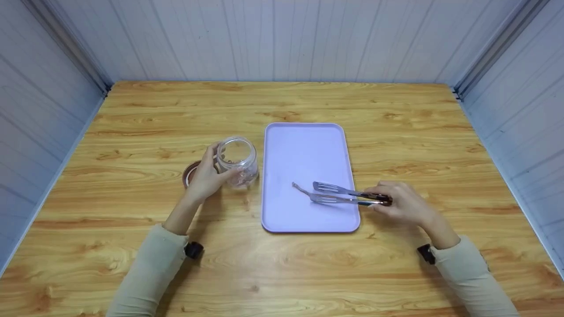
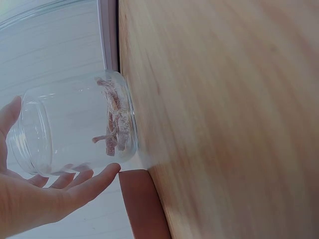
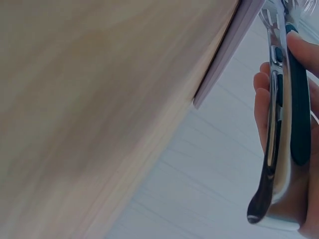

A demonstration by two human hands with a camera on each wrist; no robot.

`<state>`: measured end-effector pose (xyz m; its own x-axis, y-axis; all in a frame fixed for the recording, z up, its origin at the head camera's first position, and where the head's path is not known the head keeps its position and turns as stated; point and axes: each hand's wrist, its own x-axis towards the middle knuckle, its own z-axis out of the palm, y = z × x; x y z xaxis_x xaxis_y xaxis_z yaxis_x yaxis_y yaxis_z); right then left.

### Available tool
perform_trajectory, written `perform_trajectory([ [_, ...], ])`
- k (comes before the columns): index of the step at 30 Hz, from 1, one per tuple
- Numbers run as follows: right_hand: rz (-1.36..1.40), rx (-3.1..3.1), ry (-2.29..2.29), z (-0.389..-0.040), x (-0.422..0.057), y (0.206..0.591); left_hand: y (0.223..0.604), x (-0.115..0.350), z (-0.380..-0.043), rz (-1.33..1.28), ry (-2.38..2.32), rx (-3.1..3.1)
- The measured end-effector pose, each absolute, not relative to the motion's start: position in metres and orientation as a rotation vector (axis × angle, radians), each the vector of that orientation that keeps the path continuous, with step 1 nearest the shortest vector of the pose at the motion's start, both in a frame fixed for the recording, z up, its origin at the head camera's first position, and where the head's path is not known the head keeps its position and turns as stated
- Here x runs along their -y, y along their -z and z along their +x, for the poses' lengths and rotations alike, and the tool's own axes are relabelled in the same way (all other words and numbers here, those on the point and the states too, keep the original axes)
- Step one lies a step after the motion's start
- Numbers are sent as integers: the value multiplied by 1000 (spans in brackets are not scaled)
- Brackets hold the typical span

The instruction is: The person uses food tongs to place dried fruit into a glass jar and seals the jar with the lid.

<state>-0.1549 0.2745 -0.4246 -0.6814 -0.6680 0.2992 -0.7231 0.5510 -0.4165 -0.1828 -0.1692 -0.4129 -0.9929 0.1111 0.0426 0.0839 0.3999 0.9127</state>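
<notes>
Beside the tray (image 1: 304,152), left hand (image 1: 207,179) holds a clear jar (image 1: 250,169) — right hand (image 1: 406,204), shiny slotted tongs (image 1: 343,200).

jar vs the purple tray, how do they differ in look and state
The jar is clear and round; the tray is opaque pale purple and rectangular with rounded corners.
The jar is tall and narrow, while the tray is low, shallow and wider.
The left hand holds the jar; neither hand grips the tray, though the tongs reach over it.
Both are open at the top.
</notes>
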Motion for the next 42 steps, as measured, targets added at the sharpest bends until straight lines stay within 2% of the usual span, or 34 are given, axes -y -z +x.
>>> perform_trajectory([
  [35, 1206, 2611, -871, -156, -274, 430, 415, 168, -183, 184, -1742, -2586],
  [42, 1205, 2594, -911, -158, -276, 424, 400, 164, -176, 177, -1740, -2575],
])
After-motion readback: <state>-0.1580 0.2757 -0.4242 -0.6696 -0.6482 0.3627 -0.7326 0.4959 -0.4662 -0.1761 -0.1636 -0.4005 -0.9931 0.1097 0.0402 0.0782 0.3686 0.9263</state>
